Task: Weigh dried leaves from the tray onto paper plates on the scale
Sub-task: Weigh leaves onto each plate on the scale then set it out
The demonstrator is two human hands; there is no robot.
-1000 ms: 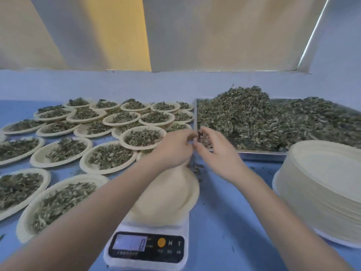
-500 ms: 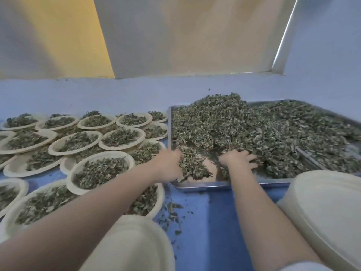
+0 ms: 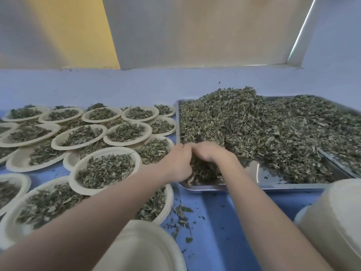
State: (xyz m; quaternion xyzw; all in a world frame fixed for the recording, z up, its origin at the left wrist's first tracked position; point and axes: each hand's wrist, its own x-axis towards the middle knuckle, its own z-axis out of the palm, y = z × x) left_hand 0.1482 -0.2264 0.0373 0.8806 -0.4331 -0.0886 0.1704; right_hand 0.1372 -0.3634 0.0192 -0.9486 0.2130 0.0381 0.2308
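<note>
Head view, looking down over a blue table (image 3: 214,222).

Both my hands are in the near left corner of the metal tray (image 3: 273,185). Left hand (image 3: 176,163) and right hand (image 3: 210,152) are cupped together, fingertips meeting, fingers curled round a clump of dried leaves (image 3: 203,169) gathered between the palms. The clump sits low, just above or on the tray floor; I cannot tell which.

The main leaf pile (image 3: 263,130) fills most of the tray, heaped highest toward the back and centre. A patch of bare metal shows just right of my right wrist, along the near edge.

Left of the tray: many filled paper plates (image 3: 105,169), each carrying a portion of leaves, packed close and overlapping at the rims, running back toward the wall (image 3: 117,85).

Bottom centre, an empty paper plate (image 3: 140,249) lies under my left forearm, only partly in view and blurred. The scale cannot be made out beneath it.

Bottom right, a stack of empty plates (image 3: 332,222) stands near the tray's near edge.

Loose leaf crumbs (image 3: 180,218) are scattered on the table between the filled plates and the tray.
</note>
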